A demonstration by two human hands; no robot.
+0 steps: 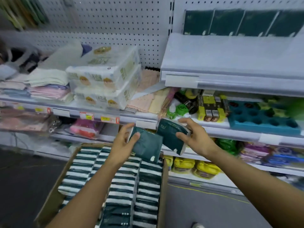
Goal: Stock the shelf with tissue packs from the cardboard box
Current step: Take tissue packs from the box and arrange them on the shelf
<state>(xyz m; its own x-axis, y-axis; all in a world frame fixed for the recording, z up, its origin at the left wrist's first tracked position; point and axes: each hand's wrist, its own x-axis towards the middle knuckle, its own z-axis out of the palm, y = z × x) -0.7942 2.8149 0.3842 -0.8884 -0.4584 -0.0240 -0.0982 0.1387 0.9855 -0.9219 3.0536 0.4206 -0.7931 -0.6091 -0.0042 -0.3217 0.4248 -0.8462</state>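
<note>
- The fingers (181,134) of the right hand (195,137) are curled round a dark green tissue pack (171,134), thumb on its upper edge, so the pack is gripped across its short side.
- The left hand (122,146) grips a second pack (145,149) the same way, thumb on the top face and the other fingers hidden beneath it.
- Both packs hang just above the far end of the cardboard box (54,193), the right one slightly higher and further past the box's right wall; the two packs are very near each other, and I cannot tell whether their corners touch.
- The box itself is packed with rows of the same packs (121,183) standing on edge.
- The upper shelf (230,63) lies well above and to the right of the box; a row of matching green packs (243,23) stands at its back (blurred, but the colour agrees), with bare shelf in front.
- In my judgement the lift goes up and rightward, and the right hand is the nearer to that shelf.
- Each pack's long axis now runs tilted, down and to the right; it would need turning upright to match the standing row.
</note>
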